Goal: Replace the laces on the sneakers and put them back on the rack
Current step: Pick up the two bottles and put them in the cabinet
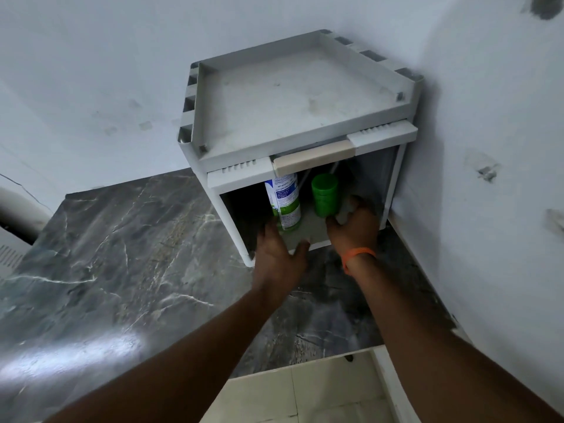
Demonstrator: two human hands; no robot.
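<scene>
Rack (305, 96) looks light, stiff plastic, best held by its sides; left hand (279, 257) grip wide, right hand (355, 228) grip unclear.

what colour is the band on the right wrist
Orange. The band shows clearly in the head view.

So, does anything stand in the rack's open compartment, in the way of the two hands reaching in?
Yes. Inside the rack, a spray can stands upright just past the fingers of the left hand, and a green container stands close beside the right hand.
</scene>
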